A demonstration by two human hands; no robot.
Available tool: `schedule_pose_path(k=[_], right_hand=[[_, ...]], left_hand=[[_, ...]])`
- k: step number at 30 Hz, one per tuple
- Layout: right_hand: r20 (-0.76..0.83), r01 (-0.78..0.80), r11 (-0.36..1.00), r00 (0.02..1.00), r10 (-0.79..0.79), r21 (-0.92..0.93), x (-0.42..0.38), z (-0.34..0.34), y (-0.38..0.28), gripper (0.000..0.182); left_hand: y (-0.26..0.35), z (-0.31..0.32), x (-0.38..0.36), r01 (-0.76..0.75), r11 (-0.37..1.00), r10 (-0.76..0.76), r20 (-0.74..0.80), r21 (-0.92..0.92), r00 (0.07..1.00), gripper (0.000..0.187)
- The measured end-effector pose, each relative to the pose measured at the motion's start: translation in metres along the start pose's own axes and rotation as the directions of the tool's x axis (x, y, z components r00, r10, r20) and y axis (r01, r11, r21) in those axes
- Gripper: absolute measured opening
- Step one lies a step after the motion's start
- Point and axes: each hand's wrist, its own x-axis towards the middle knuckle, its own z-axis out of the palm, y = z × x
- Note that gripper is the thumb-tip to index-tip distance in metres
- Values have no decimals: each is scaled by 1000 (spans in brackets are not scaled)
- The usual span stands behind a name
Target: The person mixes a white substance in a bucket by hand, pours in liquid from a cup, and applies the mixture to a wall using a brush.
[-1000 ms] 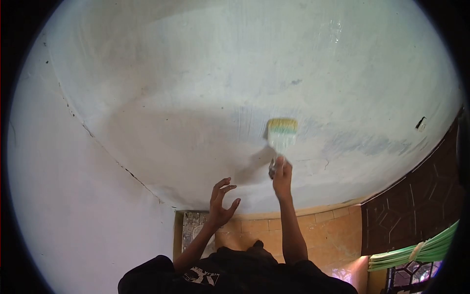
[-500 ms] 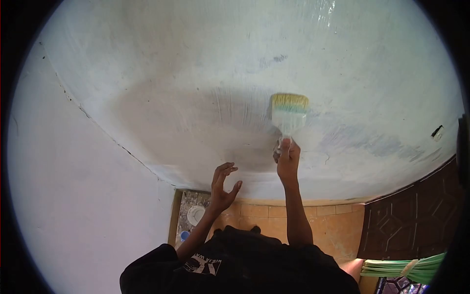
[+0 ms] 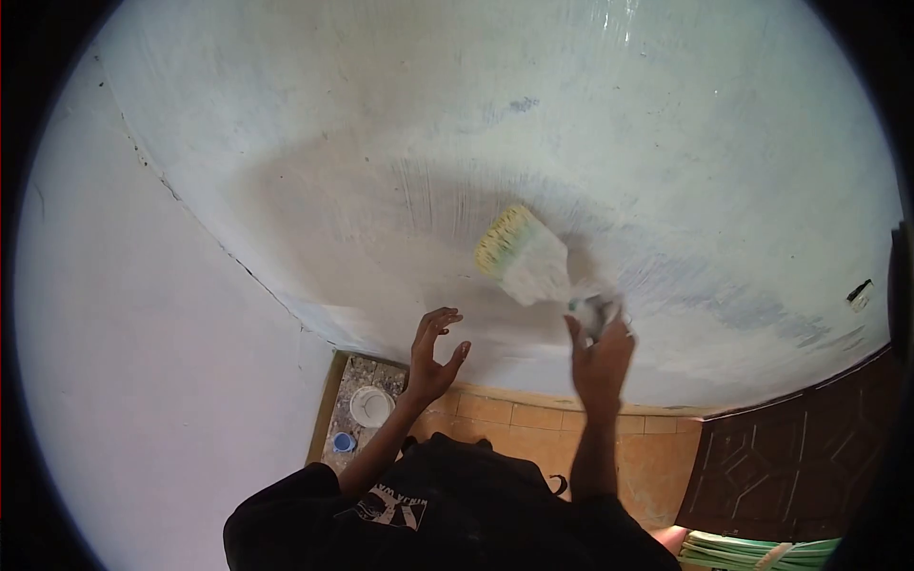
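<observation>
My right hand (image 3: pixel 604 354) is wrapped round the handle of a wide paintbrush (image 3: pixel 535 267), whose white ferrule and yellowish bristles point up and to the left. Behind the brush is a pale wall (image 3: pixel 362 238) with streaky brush marks and grey-blue patches. The brush overlaps the wall's shadowed part in this view. To the left and lower, my left hand (image 3: pixel 437 360) is held up with nothing in it, its fingers curved and apart from the thumb.
On a paint-spotted surface at the lower left stand a white bucket (image 3: pixel 371 406) and a small blue container (image 3: pixel 344 443). Orange floor tiles (image 3: pixel 514 440) run along the wall's foot. A dark panelled door (image 3: pixel 800 447) and green curtain (image 3: pixel 752 553) are at the lower right.
My right hand has moved right and down, and the brush has tilted from upright to pointing up-left. My left hand stays nearly where it was.
</observation>
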Motion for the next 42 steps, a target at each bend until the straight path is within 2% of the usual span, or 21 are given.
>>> schedule_pose_path(k=[1,2,3,6,8,9,12,13,19,22,25,28,31,34,38,39,42], right_hand=[[53,-62,987,996,70,-147,10,-17,-3,57],[64,11,981,998,1,-196,26,-33,-8,55],[22,266,949,964,-266,-167,45,-43,-3,51],[237,169,962,965,-117,-214,85,-79,-24,40],[312,325,912,919,-242,-250,111,-95,-31,39],[299,369,902,907,-298,-222,122,-97,-29,38],[348,270,934,920,-179,-235,141,-110,-59,36],[298,357,917,908,-295,-177,144,-110,-62,35],[123,289,953,946,-299,95,150,-91,-50,38],[65,295,947,950,-305,126,140,-79,-47,38],[89,294,933,944,-318,208,131,-65,-43,37],[90,325,920,932,-351,218,132,-72,-49,35],[11,353,920,933,-360,172,140,-96,-71,36],[87,381,912,914,-397,152,143,-105,-83,38],[232,371,928,899,-371,45,126,-66,-75,33],[220,446,894,876,-429,-33,129,-59,-73,33],[87,404,914,910,-405,25,141,-76,-85,32]], left_hand=[[1,1,0,3,1000,-3,-4,-1,1000,43],[1,1,-1,9,1000,-9,1,5,1000,43],[1,1,-3,15,1000,-15,5,9,1000,43],[-1,1,-10,39,999,-39,2,-2,999,43],[-2,-1,-17,55,998,-55,-6,-9,998,43],[-2,-2,-19,60,998,-60,-11,-10,998,44],[-1,-3,-24,76,997,-76,-20,-9,997,43],[-1,-3,-25,83,997,-83,-24,-7,996,43],[2,-9,-27,71,997,-71,-42,7,997,40],[2,-10,-27,81,997,-80,-53,9,995,39],[6,-10,-30,82,996,-81,-67,21,994,38],[5,-12,-35,89,996,-88,-73,15,993,37],[1,-16,-40,92,995,-90,-69,27,994,36],[-3,-20,-42,103,995,-103,-70,2,992,35],[0,-32,-36,112,994,-112,-53,3,992,34],[0,-36,-33,106,994,-106,-52,2,993,33],[-3,-45,-26,114,993,-114,-32,6,993,33]])
